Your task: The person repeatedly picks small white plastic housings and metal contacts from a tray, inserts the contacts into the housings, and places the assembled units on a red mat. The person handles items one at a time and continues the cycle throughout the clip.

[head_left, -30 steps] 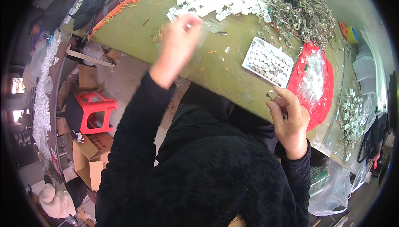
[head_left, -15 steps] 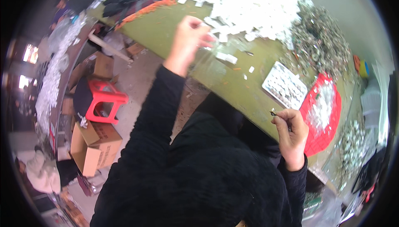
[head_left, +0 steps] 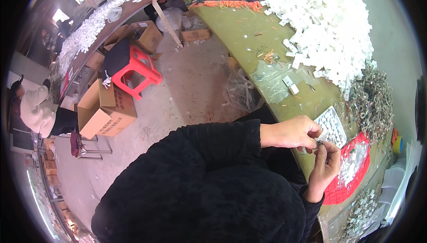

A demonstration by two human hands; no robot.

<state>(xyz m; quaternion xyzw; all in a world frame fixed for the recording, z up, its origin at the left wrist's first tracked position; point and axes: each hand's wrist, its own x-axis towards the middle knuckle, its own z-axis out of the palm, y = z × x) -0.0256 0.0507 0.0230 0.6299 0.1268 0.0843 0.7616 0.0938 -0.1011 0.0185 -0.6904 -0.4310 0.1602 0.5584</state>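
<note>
My left hand (head_left: 296, 132) and my right hand (head_left: 324, 167) meet over the near table edge, fingertips almost touching. A small grey metallic piece (head_left: 319, 142) is pinched in my right hand. The left fingers are closed at the same spot, with a bit of something whitish and see-through (head_left: 325, 135) beside them; its kind is too small to tell. Just beyond the hands lies a white tray (head_left: 331, 108) of small round pieces, partly covered by my fingers. To the right, a red cloth (head_left: 365, 156) holds a heap of clear and white bits.
A large heap of small white pieces (head_left: 329, 29) covers the far table, with a tangled metallic heap (head_left: 371, 103) beside it. Clear plastic film (head_left: 269, 80) lies on the green tabletop (head_left: 231, 25). On the floor at left stand a red stool (head_left: 147, 72) and an open cardboard box (head_left: 118, 109).
My left hand has come from the white heap down and right to meet my right hand, its fingers now closed. The view has swung, showing more floor at left.
</note>
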